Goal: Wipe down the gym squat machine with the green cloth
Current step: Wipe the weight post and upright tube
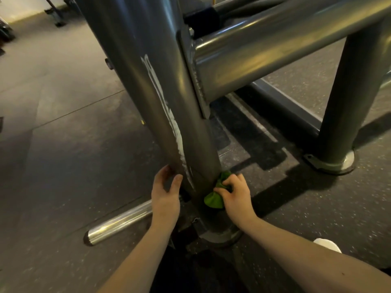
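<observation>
Lower end of the squat machine [190, 60], viewed from above along its main post [135, 70]. Your right hand [234, 193] keeps the green cloth [213, 199] bunched in a clenched grip, pressed to the post's right flank just above the base flange [222, 235]. The cloth lies at 9 o'clock from that hand, touching the metal. Your left hand [166, 193] clasps the post's opposite edge, thumb on the front face, apparently as a brace. The post's long axis runs from the hands toward 11 o'clock, and a white streak [167, 115] follows it, starting at 10 o'clock from the cloth. The left hand is nearer the streak's lower end, but the right hand carries the cloth. Judged from this, the next stroke must come round to the front face and travel up that axis. Count: two hands, one cloth, one streak, two uprights (second post [347, 102] at 3 o'clock), one crossbar [275, 51], one chrome peg [118, 223] at 8 o'clock.
</observation>
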Demonstrator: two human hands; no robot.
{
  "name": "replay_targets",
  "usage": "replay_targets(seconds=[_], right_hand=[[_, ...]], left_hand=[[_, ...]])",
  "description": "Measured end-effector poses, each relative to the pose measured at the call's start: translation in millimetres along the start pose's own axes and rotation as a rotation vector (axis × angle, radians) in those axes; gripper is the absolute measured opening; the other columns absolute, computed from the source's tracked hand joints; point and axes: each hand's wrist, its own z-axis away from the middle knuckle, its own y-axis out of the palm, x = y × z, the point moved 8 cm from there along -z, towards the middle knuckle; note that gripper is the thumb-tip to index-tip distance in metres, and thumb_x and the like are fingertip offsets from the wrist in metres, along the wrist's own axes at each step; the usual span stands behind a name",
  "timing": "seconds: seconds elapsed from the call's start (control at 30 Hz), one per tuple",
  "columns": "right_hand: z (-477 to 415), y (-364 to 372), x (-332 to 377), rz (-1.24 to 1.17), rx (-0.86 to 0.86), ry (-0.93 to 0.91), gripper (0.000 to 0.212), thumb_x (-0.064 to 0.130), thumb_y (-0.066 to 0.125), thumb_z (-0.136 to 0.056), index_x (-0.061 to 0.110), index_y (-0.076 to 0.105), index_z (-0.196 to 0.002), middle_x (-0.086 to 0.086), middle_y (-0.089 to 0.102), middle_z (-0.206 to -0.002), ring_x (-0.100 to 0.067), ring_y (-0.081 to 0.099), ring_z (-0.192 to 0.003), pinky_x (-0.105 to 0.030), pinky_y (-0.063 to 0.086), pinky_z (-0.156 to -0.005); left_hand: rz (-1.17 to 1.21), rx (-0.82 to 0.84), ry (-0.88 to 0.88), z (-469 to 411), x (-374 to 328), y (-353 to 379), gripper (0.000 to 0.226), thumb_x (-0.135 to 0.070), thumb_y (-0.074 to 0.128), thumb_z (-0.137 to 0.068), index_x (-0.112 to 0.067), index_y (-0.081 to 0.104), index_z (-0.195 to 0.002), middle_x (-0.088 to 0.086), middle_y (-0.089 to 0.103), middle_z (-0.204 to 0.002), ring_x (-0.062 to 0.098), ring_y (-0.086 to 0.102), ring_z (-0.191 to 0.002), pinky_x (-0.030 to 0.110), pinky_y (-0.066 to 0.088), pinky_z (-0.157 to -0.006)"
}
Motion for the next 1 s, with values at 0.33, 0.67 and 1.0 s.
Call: replay_targets(seconds=[0.33,0.67,1.0], right_hand=[[-6.7,-0.9,62.8,-0.128,-0.036,-0.331,0.028,0.001,0.082,-0.077,0.002,0.054,-0.079,-0.008,0.046,-0.099,0.001,0.048,-0.089,-0.012,0.044,-0.082],[16.9,29.6,-99.4,0.247,0.299,0.203,0.023,0.013,0.073,-0.089,0.017,0.059,-0.107,-0.007,0.046,-0.133,-0.027,0.051,-0.124,-0.044,0.05,-0.104],[-12.6,-5.6,2.8,-0.007,0.032,-0.042,0.024,0.003,0.062,-0.09,0.02,0.055,-0.105,0.002,0.05,-0.109,-0.007,0.053,-0.097,-0.018,0.047,-0.081]], left_hand=[[-0.007,-0.014,0.063,-8.1,18.1,3.0,0.04,-0.027,0.069,-0.094,-0.028,0.055,-0.132,-0.003,0.066,-0.127,0.01,0.062,-0.121,0.04,0.05,-0.108],[-0.023,-0.013,-0.046,5.9,30.0,9.3,0.039,-0.028,0.065,-0.099,-0.024,0.056,-0.136,-0.012,0.065,-0.126,-0.002,0.06,-0.116,0.011,0.046,-0.095],[-0.056,-0.01,-0.033,10.6,43.0,9.5,0.042,-0.027,0.069,-0.097,-0.024,0.056,-0.137,-0.011,0.063,-0.128,0.001,0.059,-0.119,0.026,0.049,-0.104]])
